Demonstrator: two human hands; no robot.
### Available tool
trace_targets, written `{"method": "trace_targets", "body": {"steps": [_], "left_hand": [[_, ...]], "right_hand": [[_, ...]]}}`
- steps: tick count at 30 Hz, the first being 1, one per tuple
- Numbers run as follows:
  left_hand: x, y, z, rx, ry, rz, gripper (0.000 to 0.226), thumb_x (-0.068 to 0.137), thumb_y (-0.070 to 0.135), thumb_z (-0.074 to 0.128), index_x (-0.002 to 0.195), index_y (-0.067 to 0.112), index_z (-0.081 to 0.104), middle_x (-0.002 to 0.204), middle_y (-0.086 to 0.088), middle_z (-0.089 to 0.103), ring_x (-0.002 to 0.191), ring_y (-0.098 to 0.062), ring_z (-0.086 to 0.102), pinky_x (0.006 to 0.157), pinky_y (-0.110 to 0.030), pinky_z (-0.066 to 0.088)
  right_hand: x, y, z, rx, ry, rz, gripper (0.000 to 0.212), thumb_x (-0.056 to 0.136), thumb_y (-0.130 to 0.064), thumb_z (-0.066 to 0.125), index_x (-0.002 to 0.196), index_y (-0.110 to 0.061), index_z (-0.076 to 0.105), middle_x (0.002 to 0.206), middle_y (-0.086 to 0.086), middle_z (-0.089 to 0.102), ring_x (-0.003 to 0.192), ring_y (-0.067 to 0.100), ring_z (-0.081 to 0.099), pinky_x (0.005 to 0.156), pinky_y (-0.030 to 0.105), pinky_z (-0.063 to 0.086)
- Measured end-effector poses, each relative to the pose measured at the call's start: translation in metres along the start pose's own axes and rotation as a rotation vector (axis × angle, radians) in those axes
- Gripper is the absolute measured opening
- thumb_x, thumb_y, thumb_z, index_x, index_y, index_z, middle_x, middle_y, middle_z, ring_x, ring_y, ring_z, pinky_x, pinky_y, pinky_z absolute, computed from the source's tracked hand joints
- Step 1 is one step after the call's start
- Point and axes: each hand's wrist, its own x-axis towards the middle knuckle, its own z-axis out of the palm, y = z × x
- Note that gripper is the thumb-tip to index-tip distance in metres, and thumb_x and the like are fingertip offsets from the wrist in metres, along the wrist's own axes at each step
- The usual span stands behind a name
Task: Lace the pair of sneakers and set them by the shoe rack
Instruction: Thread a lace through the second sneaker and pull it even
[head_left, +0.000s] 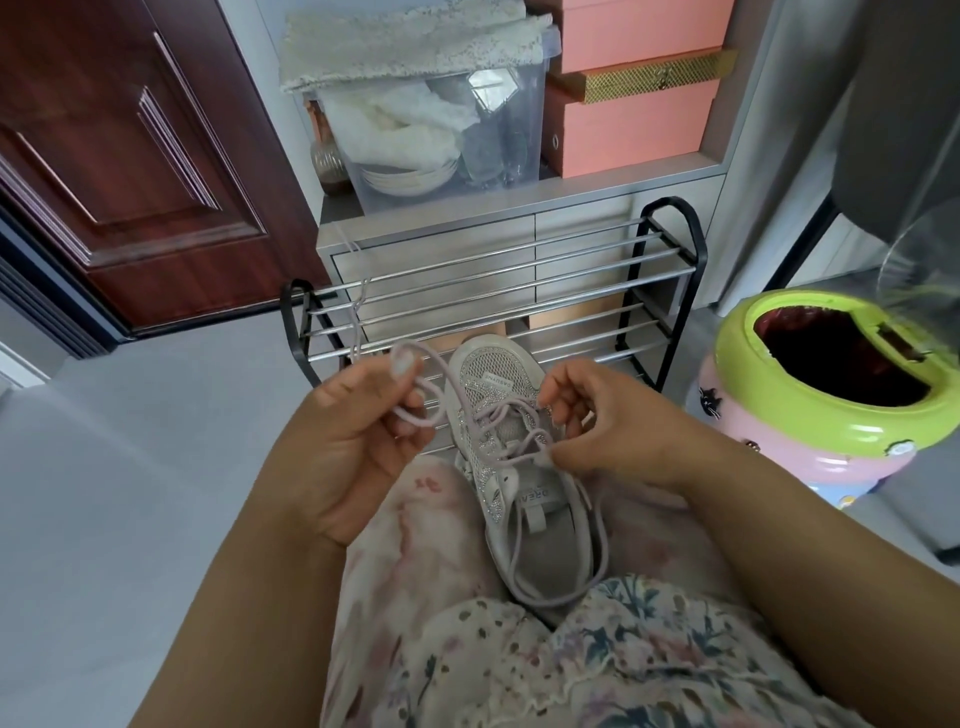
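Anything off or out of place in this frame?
One oddity: a loose pale lace hangs over the shoe rack, apart from any shoe. Otherwise normal: the sneaker rests on the lap, the left hand holds loops of its lace, and the right hand pinches it at the eyelets.

sneaker (498, 415): mesh (glittery trim) | shoe rack (493, 270): shiny metal rails

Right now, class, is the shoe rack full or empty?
Empty, as far as shown: the shoe rack has bare metal bars. The one sneaker in view sits on the person's lap, not on the rack.
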Motion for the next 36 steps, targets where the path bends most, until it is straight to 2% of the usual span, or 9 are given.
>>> {"method": "trace_targets", "body": {"steps": [5,9,13,16,18,23,26,31,36], "left_hand": [[-0.005,-0.011,0.012,0.275,0.015,-0.015,0.01,0.069,0.018,0.069,0.075,0.012,0.074,0.067,-0.007,0.068,0.062,-0.013,0.064,0.065,-0.024,0.054],[-0.006,-0.009,0.015,0.343,-0.012,0.012,0.024,0.065,0.018,0.071,0.085,0.004,0.072,0.072,-0.011,0.07,0.064,-0.017,0.066,0.065,-0.025,0.056],[-0.007,-0.007,0.016,0.395,0.044,0.054,0.024,0.063,0.018,0.072,0.084,0.005,0.072,0.07,-0.008,0.071,0.062,-0.014,0.065,0.063,-0.021,0.055],[-0.008,-0.007,0.015,0.349,0.06,0.048,0.024,0.057,0.026,0.077,0.078,0.013,0.075,0.074,-0.01,0.071,0.067,-0.02,0.066,0.071,-0.03,0.056],[-0.008,-0.006,0.017,0.356,0.059,0.052,0.025,0.06,0.025,0.075,0.081,0.012,0.074,0.075,-0.01,0.072,0.069,-0.019,0.067,0.071,-0.029,0.057],[-0.015,-0.003,0.022,0.778,0.052,0.11,0.024,0.074,0.033,0.065,0.091,0.02,0.076,0.08,0.01,0.075,0.071,-0.002,0.068,0.055,-0.013,0.052],[-0.016,-0.004,0.021,0.89,-0.006,0.108,0.029,0.07,0.042,0.065,0.09,0.024,0.077,0.083,0.004,0.074,0.077,-0.017,0.067,0.063,-0.025,0.054],[-0.016,-0.011,0.02,0.847,-0.035,0.086,0.022,0.072,0.037,0.069,0.073,0.016,0.073,0.061,-0.011,0.061,0.054,-0.016,0.052,0.054,-0.025,0.044],[-0.013,-0.018,0.008,0.733,0.044,0.045,0.014,0.084,0.017,0.067,0.08,0.004,0.071,0.06,-0.007,0.067,0.053,-0.013,0.059,0.054,-0.02,0.051]], "right_hand": [[-0.007,-0.029,0.007,0.166,0.012,-0.149,0.034,0.066,-0.042,0.08,0.09,-0.02,0.069,0.077,0.01,0.064,0.07,0.023,0.058,0.068,0.038,0.051],[-0.004,-0.042,0.016,0.121,0.043,-0.197,0.011,0.081,-0.027,0.071,0.08,-0.016,0.068,0.07,0.004,0.065,0.061,0.016,0.055,0.061,0.029,0.048],[-0.002,-0.049,0.015,0.126,-0.002,-0.177,0.022,0.077,-0.036,0.074,0.083,-0.016,0.066,0.081,0.014,0.067,0.07,0.03,0.059,0.07,0.046,0.053],[-0.004,-0.051,0.018,0.062,-0.046,-0.154,0.022,0.076,-0.028,0.075,0.084,-0.01,0.064,0.073,0.005,0.066,0.062,0.014,0.057,0.059,0.027,0.05],[-0.002,-0.053,0.019,0.106,-0.027,-0.141,0.016,0.08,-0.019,0.073,0.079,-0.007,0.062,0.063,0.005,0.063,0.053,0.014,0.055,0.048,0.023,0.046],[0.008,-0.058,0.01,0.218,0.155,-0.134,0.014,0.081,-0.012,0.072,0.077,-0.003,0.062,0.057,0.01,0.063,0.048,0.025,0.054,0.044,0.03,0.046],[0.012,-0.06,0.011,0.154,0.175,-0.159,0.015,0.08,-0.015,0.074,0.074,-0.008,0.062,0.056,0.008,0.064,0.048,0.026,0.057,0.05,0.036,0.05],[0.013,-0.062,0.02,0.213,0.115,-0.14,0.012,0.082,-0.011,0.071,0.075,-0.009,0.062,0.055,0.006,0.065,0.045,0.02,0.061,0.05,0.031,0.054],[0.008,-0.054,0.011,0.03,0.138,-0.11,0.02,0.084,-0.027,0.069,0.077,-0.008,0.065,0.056,-0.007,0.059,0.046,0.001,0.051,0.049,0.018,0.043]]}}
